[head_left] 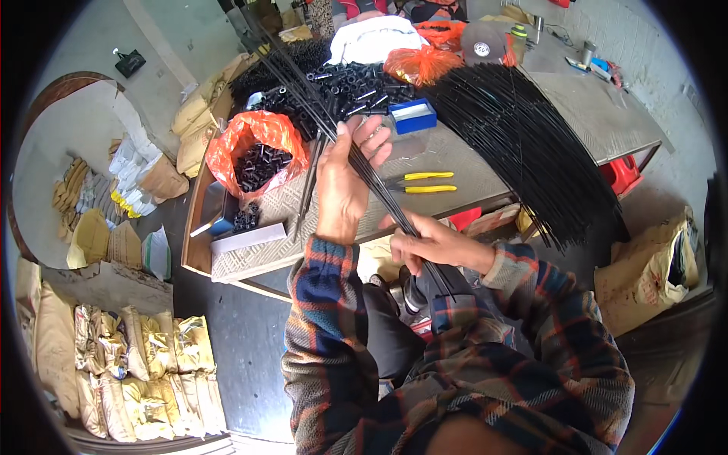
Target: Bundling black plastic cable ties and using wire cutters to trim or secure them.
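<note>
A thin bundle of long black rods (384,194) slants from the upper left down towards my lap. My left hand (345,178) supports it partway up, the rods passing between thumb and curled fingers. Lower down, my right hand (440,244) is closed round the bundle near its bottom ends. Beyond my right hand, yellow-handled pliers (429,182) lie on the table (258,262). Left of my left hand stands an orange plastic bag (284,182) of small black tubular parts (260,163). More loose rods (306,186) lie beside that bag.
A large fan of black rods (516,144) covers the table's right side. Behind my hands are a heap of black tubular parts (345,91), a blue box (413,115), tied orange bags (425,64) and a cap (485,43). Sacks (144,371) stand lower left. Someone (364,9) sits opposite.
</note>
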`<state>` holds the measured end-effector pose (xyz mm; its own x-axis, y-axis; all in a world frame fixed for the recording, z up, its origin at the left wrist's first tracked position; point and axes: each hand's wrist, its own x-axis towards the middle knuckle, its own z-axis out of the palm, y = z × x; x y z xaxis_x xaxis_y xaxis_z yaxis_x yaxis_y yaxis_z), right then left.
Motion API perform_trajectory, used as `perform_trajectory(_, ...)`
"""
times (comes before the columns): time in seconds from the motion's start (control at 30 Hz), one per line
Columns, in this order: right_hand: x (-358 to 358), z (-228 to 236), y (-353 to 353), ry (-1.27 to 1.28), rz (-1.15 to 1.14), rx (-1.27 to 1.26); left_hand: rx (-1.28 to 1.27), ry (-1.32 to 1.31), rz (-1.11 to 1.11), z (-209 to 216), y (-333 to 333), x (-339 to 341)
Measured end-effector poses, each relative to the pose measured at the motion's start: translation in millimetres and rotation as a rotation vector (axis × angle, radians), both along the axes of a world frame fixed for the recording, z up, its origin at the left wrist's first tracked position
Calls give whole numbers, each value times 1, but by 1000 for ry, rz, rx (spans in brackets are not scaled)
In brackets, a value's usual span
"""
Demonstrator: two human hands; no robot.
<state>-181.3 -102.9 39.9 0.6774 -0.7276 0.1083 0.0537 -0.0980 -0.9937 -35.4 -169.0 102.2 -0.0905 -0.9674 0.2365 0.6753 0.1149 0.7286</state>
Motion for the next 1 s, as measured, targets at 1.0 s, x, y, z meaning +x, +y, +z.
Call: perform_trajectory(1.0,23,14,-33,143,-439,-528,-34,-189,-105,-2,21,33)
